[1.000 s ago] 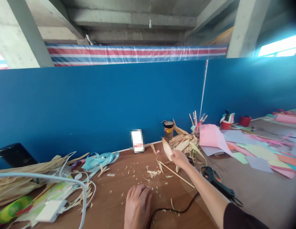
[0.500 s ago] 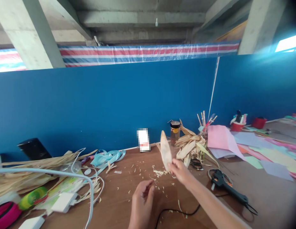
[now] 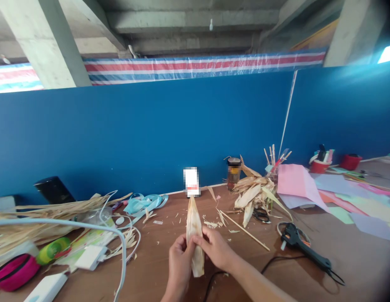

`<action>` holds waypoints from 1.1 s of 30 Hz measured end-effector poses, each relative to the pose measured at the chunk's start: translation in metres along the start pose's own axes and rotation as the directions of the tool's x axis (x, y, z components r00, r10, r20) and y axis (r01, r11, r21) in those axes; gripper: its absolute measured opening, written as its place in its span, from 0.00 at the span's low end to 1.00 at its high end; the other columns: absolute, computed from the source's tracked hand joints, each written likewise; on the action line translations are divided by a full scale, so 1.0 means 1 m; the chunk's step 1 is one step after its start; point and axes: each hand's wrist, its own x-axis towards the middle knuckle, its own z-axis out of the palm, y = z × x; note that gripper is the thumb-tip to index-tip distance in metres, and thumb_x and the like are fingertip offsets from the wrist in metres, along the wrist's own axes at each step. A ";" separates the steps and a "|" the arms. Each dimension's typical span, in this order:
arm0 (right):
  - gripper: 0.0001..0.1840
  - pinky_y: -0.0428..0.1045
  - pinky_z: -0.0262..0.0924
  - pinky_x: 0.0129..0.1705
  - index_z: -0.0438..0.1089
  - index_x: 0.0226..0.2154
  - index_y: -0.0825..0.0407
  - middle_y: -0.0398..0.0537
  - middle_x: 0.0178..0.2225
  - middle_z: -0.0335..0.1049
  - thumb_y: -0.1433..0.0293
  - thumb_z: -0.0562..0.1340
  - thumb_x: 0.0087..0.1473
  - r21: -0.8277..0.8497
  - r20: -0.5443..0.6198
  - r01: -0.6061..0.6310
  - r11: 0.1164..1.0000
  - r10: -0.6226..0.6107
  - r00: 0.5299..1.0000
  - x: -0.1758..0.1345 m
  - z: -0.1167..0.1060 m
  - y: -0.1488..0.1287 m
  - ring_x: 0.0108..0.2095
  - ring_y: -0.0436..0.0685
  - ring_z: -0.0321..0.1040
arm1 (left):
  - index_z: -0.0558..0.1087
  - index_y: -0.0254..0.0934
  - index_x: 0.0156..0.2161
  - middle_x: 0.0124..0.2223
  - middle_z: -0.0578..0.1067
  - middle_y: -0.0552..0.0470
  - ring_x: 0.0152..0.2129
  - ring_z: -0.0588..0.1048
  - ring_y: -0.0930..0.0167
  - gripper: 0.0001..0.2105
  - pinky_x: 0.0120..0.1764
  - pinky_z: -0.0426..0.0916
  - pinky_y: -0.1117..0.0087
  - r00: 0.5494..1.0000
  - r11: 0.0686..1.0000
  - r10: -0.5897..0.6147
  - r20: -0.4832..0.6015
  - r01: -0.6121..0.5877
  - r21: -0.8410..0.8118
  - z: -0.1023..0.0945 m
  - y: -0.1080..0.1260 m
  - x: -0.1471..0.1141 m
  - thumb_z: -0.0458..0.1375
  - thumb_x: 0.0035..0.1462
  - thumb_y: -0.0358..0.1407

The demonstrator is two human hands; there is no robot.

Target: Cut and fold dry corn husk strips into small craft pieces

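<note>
A dry husk (image 3: pixel 193 222) is clamped by the fingers of the left hand (image 3: pixel 178 258) and right hand (image 3: pixel 218 248) above the worktop (image 3: pixel 151 251), left of a glue gun (image 3: pixel 303 247).

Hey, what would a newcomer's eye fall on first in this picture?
Probably the broad blue partition panel stretching behind the brown table. Next, the long, pale dried husk held in the left hand and right hand, low near the centre. A black pistol-shaped glue gun lies to their right.

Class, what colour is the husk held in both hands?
The husk is pale cream with tan patches, seen in the head view.
</note>
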 end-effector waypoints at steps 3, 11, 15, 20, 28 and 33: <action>0.18 0.42 0.51 0.22 0.65 0.27 0.55 0.40 0.20 0.61 0.57 0.51 0.51 0.113 -0.010 -0.006 0.994 0.008 1.000 0.001 0.007 0.013 0.21 0.48 0.57 | 0.71 0.30 0.31 0.23 0.72 0.52 0.19 0.69 0.72 0.15 0.22 0.63 0.75 0.999 0.999 0.013 -0.038 -0.012 0.044 0.001 0.000 0.001 0.58 0.44 0.43; 0.19 0.42 0.47 0.22 0.60 0.20 0.55 0.39 0.18 0.55 0.58 0.50 0.53 0.029 -0.192 0.022 0.999 -0.016 0.981 -0.001 0.004 0.016 0.21 0.47 0.52 | 0.72 0.29 0.31 0.22 0.72 0.51 0.19 0.68 0.72 0.20 0.22 0.63 0.74 0.980 0.962 0.151 -0.129 -0.116 0.246 0.009 0.008 -0.004 0.54 0.45 0.48; 0.18 0.42 0.45 0.21 0.57 0.20 0.54 0.37 0.18 0.52 0.59 0.50 0.53 0.055 -0.213 0.015 0.998 -0.003 0.977 -0.003 0.007 0.011 0.20 0.47 0.50 | 0.72 0.30 0.32 0.22 0.72 0.50 0.20 0.69 0.70 0.21 0.23 0.63 0.73 0.960 0.939 0.201 -0.197 -0.131 0.319 0.010 0.011 -0.004 0.51 0.46 0.49; 0.17 0.42 0.46 0.22 0.55 0.20 0.52 0.37 0.18 0.52 0.61 0.49 0.54 0.017 -0.301 0.023 1.000 -0.017 0.953 -0.010 0.016 0.011 0.21 0.47 0.51 | 0.70 0.31 0.33 0.26 0.73 0.48 0.23 0.70 0.68 0.19 0.25 0.64 0.71 0.936 0.895 0.260 -0.235 -0.143 0.422 0.007 0.010 -0.003 0.50 0.49 0.48; 0.15 0.44 0.51 0.27 0.60 0.26 0.53 0.45 0.24 0.64 0.68 0.43 0.56 -0.446 -0.417 -0.277 0.851 0.076 0.906 0.031 -0.036 0.023 0.26 0.51 0.61 | 0.66 0.35 0.40 0.30 0.74 0.48 0.22 0.71 0.69 0.17 0.27 0.65 0.70 0.937 0.809 0.314 -0.152 -0.180 0.559 0.002 0.001 -0.003 0.50 0.50 0.45; 0.14 0.46 0.52 0.30 0.61 0.36 0.57 0.55 0.31 0.68 0.66 0.48 0.53 -0.520 -0.488 -0.447 0.728 0.176 0.855 0.066 -0.105 0.041 0.33 0.57 0.65 | 0.66 0.35 0.40 0.32 0.74 0.48 0.24 0.72 0.70 0.15 0.30 0.66 0.71 0.913 0.720 0.405 -0.036 -0.294 0.628 0.008 0.001 -0.008 0.50 0.51 0.43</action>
